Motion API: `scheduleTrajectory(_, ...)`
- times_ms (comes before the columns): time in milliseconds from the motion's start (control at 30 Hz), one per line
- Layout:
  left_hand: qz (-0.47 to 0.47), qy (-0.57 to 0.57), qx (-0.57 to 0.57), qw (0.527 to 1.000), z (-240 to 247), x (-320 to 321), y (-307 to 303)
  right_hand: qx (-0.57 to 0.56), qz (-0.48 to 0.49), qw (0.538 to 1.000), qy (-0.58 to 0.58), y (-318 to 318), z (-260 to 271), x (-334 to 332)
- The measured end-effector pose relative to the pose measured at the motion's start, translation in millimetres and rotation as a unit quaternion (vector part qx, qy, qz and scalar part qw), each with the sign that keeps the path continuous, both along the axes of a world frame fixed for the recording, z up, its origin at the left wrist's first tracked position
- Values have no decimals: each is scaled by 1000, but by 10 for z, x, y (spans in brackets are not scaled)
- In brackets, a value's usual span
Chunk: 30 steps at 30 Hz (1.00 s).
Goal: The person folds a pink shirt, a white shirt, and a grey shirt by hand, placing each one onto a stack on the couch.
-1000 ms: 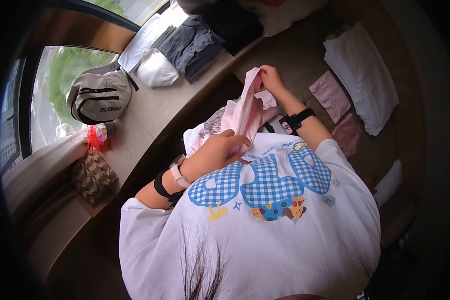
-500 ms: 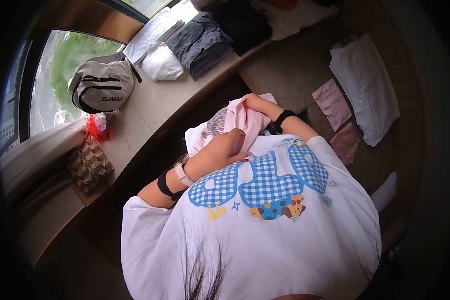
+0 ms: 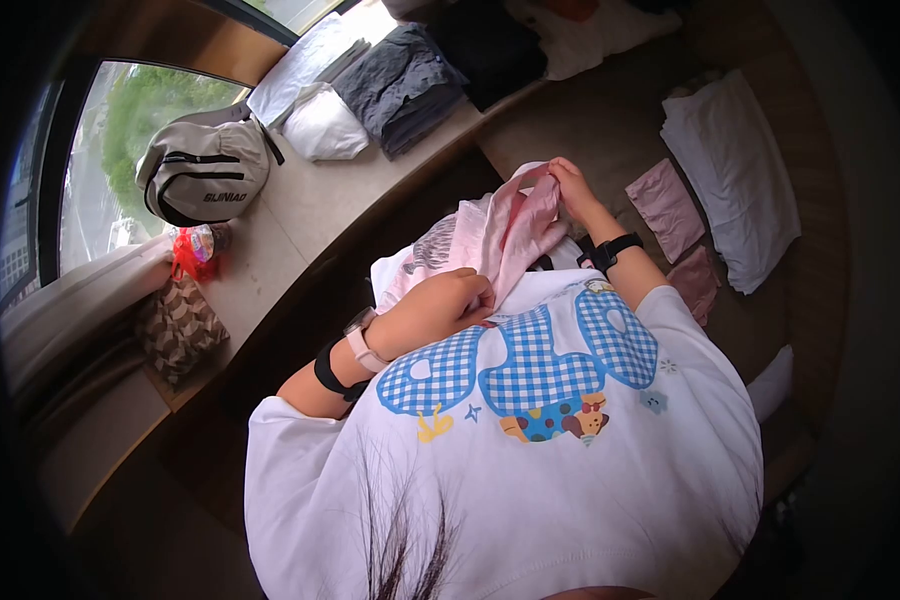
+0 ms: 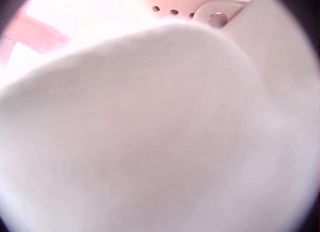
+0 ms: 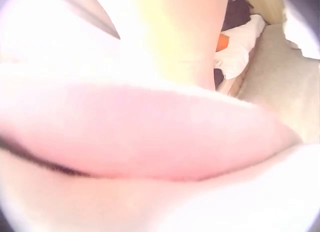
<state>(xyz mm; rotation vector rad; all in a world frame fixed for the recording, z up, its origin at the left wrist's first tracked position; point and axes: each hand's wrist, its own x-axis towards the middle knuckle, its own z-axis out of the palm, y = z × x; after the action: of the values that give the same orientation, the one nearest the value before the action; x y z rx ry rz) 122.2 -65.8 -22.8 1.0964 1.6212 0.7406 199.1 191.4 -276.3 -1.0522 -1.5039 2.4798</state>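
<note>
A pink garment (image 3: 505,235) with a grey print hangs bunched in front of the person's chest in the head view. The right hand (image 3: 573,188) pinches its upper right edge. At its lower edge, the left hand (image 3: 452,300) has fingers curled round the fabric, their tips partly hidden. White cloth covers most of the left wrist view, with a pink watch strap (image 4: 185,7) at the top. Blurred, overexposed shapes fill the right wrist view, and its fingertips cannot be made out.
A grey backpack (image 3: 208,170), a red bag (image 3: 192,258) and folded dark clothes (image 3: 398,88) sit on the window ledge. To the right lie folded pink cloths (image 3: 665,210) and a white folded garment (image 3: 735,180). A patterned box-like item (image 3: 182,330) stands lower left.
The right hand first came down toward the chest with the garment's edge, then moved slightly up and right. The left hand stays nearly in place, its fingers now more curled.
</note>
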Motion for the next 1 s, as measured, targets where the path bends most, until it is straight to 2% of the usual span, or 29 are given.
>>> scheduleTrajectory(133,36,61,-33,997,157,-21,9,54,-138,989,16,363,70,480)
scheduleTrajectory(233,32,84,-81,993,199,-67,23,55,-185,981,-8,429,187,853)
scheduleTrajectory(333,20,95,-75,993,99,-85,25,95,-140,985,-34,336,284,1127)
scheduleTrajectory(433,76,148,-34,985,73,-35,36,59,-198,978,-29,212,398,1334)
scheduleTrajectory(567,24,142,-51,988,87,-100,70,15,-276,961,6,110,481,1506)
scheduleTrajectory(667,4,96,-14,995,70,-159,71,-97,-349,930,69,98,500,1596)
scheduleTrajectory(767,-4,71,33,997,19,-228,47,-225,-340,906,113,134,515,1710)
scheduleTrajectory(833,-14,60,57,996,15,-351,58,-228,-363,902,49,137,598,1694)
scheduleTrajectory(867,11,72,63,995,63,-411,82,-228,-373,899,17,147,616,1681)
scheduleTrajectory(900,23,101,67,992,72,-481,77,-307,-261,904,142,190,477,1723)
scheduleTrajectory(933,34,131,71,988,76,-544,62,-376,-140,878,263,251,215,1817)
scheduleTrajectory(967,43,143,85,985,93,-584,66,-431,-13,821,374,282,69,1874)
scheduleTrajectory(1000,53,155,99,982,111,-612,76,-388,-63,887,242,205,239,1799)
